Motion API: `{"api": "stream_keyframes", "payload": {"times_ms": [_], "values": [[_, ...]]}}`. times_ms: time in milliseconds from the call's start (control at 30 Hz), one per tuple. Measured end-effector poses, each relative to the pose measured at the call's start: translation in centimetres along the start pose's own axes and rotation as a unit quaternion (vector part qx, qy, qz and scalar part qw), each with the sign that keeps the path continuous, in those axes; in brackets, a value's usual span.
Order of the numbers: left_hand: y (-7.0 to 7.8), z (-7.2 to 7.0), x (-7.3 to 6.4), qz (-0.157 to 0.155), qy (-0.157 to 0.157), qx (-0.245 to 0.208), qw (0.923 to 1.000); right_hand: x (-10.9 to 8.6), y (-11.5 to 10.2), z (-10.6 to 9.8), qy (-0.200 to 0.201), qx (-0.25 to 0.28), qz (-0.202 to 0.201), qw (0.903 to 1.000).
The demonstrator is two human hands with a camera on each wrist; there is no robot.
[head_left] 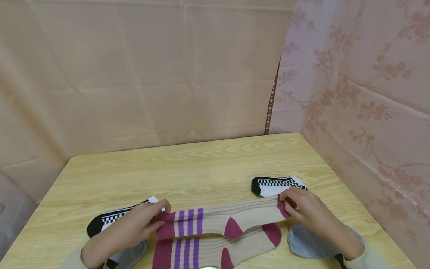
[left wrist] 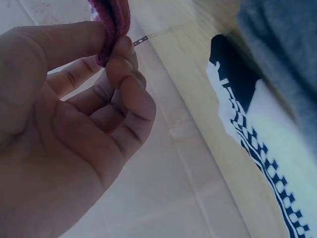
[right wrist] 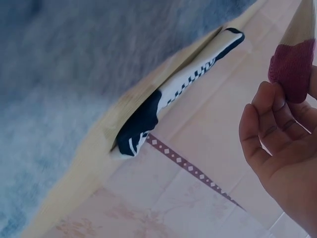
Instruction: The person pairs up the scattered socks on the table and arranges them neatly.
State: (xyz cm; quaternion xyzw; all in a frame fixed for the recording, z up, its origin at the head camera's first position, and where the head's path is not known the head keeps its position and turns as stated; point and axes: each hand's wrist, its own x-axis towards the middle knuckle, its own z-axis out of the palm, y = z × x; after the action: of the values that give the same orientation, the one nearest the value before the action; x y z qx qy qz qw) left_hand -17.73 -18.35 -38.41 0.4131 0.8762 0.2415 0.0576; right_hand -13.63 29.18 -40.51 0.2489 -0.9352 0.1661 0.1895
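A cream sock (head_left: 215, 220) with purple stripes, a maroon cuff, heel and toe is stretched sideways between both hands. My left hand (head_left: 142, 220) pinches its maroon cuff (left wrist: 116, 25) between thumb and fingers. At the other end my right hand (head_left: 312, 213) pinches the maroon toe (right wrist: 292, 72). Just below it, a matching cream sock (head_left: 208, 250) lies flat on the table, partly covered by the held one.
Checkered black-and-white socks lie on either side, one at left (head_left: 111, 220) and one at right (head_left: 275, 185). Grey socks (head_left: 305, 243) lie under both forearms. The wooden table (head_left: 201, 164) meets a beige curtain (head_left: 151, 74) behind and a floral one (head_left: 366, 93) at right.
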Motion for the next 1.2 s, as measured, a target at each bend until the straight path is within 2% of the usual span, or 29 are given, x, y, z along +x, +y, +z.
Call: {"api": "stream_keyframes", "payload": {"times_ms": [200,333,433,500,667,833,900,967,1000,1100,1200], "values": [[0.1,0.4,-1.3,-0.010,-0.011,-0.008,0.9999,-0.2,-0.7,0.5,0.005,0.003,-0.033,0.9994],[0.1,0.8,-2.0,-0.023,-0.027,-0.024,0.9991,-0.4,-1.3,0.8,-0.011,0.019,-0.044,0.9988],[0.3,1.2,-2.6,-0.023,-0.027,-0.025,0.9990,-0.6,-1.8,1.0,-0.027,0.024,-0.054,0.9979],[0.5,1.6,-2.8,-0.019,-0.026,-0.021,0.9992,-0.7,-2.0,1.2,-0.032,0.019,-0.063,0.9973],[0.8,2.5,-3.0,-0.025,-0.056,-0.045,0.9971,-0.9,-2.6,1.7,-0.045,-0.014,-0.084,0.9954],[0.8,3.3,-2.5,-0.072,-0.106,-0.065,0.9896,-1.1,-3.1,2.3,-0.099,-0.032,-0.061,0.9927],[0.9,3.4,-2.5,-0.099,-0.125,-0.070,0.9847,-1.2,-3.3,2.3,-0.100,-0.041,-0.056,0.9926],[1.0,3.4,-2.7,-0.111,-0.124,-0.061,0.9842,-1.2,-3.6,2.1,-0.085,-0.055,-0.048,0.9937],[1.1,3.4,-2.8,-0.110,-0.112,-0.044,0.9866,-1.2,-3.8,2.0,-0.073,-0.064,-0.047,0.9942],[1.7,3.4,-3.4,-0.092,-0.053,0.048,0.9932,-1.3,-4.7,1.3,-0.054,-0.081,-0.047,0.9941],[3.0,3.5,-3.2,-0.074,-0.038,0.117,0.9897,-1.5,-6.0,1.0,-0.070,-0.061,-0.076,0.9928]]}}
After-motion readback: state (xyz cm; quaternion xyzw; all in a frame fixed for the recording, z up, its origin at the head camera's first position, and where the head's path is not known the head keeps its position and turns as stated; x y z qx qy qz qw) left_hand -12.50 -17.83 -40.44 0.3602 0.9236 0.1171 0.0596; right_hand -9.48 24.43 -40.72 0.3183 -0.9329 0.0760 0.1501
